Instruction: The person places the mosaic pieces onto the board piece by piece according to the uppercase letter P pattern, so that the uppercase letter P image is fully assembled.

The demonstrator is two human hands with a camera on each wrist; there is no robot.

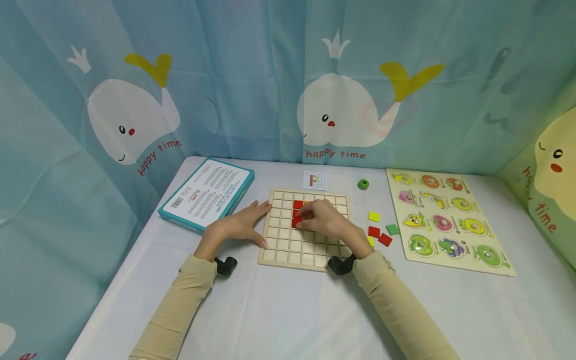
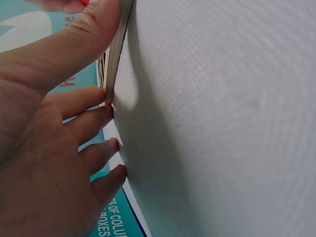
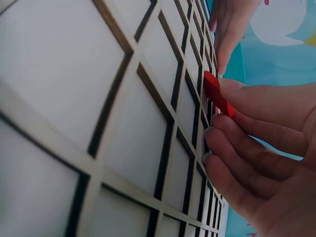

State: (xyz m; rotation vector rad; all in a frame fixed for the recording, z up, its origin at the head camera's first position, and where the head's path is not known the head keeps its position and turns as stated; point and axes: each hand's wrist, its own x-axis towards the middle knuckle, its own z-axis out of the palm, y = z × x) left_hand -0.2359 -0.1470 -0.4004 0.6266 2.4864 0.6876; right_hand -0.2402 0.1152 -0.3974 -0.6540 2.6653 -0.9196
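A wooden grid board (image 1: 283,257) lies on the table, with a red tile (image 1: 298,204) seated in one of its upper cells. Between thumb and fingers, my right hand (image 1: 328,220) pinches a red square tile (image 3: 217,94), tilted against the grid in the right wrist view. Other cells under this hand are hidden, though a bit of yellow peeks out beside the red tiles. My left hand (image 1: 236,225) has its fingers spread, with the thumb and fingertips at the board's left edge; in the left wrist view the fingers (image 2: 96,118) look mostly straight.
Loose yellow, red and green tiles (image 1: 385,239) lie right of the board, near a fruit puzzle board (image 1: 400,247). Behind the grid are a pattern card (image 1: 314,180) and a green bead (image 1: 363,184). A teal-edged box (image 1: 207,195) lies to the left.
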